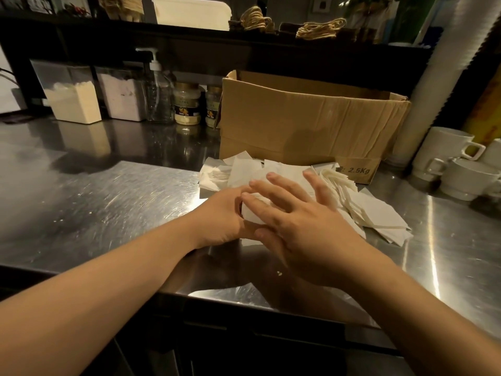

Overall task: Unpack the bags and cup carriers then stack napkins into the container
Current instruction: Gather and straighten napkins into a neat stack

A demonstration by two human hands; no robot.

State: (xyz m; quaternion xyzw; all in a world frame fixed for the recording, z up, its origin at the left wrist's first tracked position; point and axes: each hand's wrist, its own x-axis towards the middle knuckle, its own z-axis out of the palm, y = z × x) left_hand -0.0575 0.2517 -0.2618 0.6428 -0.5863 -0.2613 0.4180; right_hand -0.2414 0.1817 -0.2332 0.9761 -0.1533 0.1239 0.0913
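A loose pile of white napkins [374, 210] is spread over the steel counter [108, 202] in front of a brown cardboard box [298, 123]. My left hand [219, 218] grips a small stack of napkins [250, 211] from its left side, fingers curled round its edge. My right hand [303, 226] lies over the same stack with straight, spread fingers that press on its top and right side. More napkins [217, 172] lie at the pile's far left. The stack's lower part is hidden under my hands.
Two clear tubs of powder [73, 101] [122, 99], a pump bottle [158, 88] and jars [187, 107] line the back wall. White mugs [455, 164] stand at the right beside a tall sleeve of cups [444, 77]. Twine-handled bags [320, 28] sit on the upper shelf.
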